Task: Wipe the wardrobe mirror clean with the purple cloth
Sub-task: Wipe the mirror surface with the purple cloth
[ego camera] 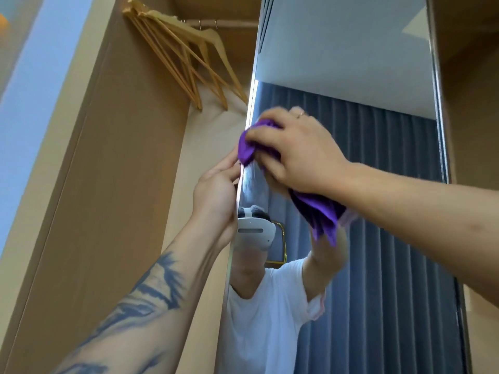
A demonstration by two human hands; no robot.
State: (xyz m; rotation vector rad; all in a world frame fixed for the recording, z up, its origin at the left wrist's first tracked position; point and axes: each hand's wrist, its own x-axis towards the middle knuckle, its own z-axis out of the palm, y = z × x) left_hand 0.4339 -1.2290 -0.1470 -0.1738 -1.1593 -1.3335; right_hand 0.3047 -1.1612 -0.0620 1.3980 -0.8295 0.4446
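Note:
The tall wardrobe mirror (378, 76) fills the middle and right of the head view and reflects blue curtains and a person in a white shirt. My right hand (299, 147) presses a bunched purple cloth (247, 148) flat against the glass near the mirror's left edge, about halfway up. A tail of the cloth hangs below my palm. My left hand (216, 193) grips the mirror door's left edge just below the cloth, fingers wrapped around the frame.
Several wooden hangers (189, 58) hang on a rail inside the open wardrobe, up and left of the mirror. A wooden wardrobe side panel (108, 157) stands at the left, and another wooden panel (472, 103) borders the mirror on the right.

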